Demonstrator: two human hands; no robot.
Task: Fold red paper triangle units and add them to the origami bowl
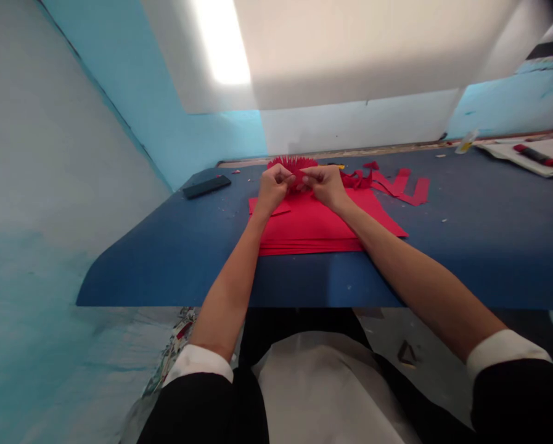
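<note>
My left hand and my right hand are close together over a stack of red sheets. Both pinch the near side of a red fringed paper piece, whose cut points fan out behind my fingers. Its lower part is mostly hidden by the hands. Under my left wrist, a small red rectangle lies on the stack's left edge. Red strips and scraps lie just right of my right hand.
The blue table meets a wall at the back. A black phone-like slab lies left. Folded red strips are to the right. Farther right are a small clear bottle and a red-and-black marker on papers.
</note>
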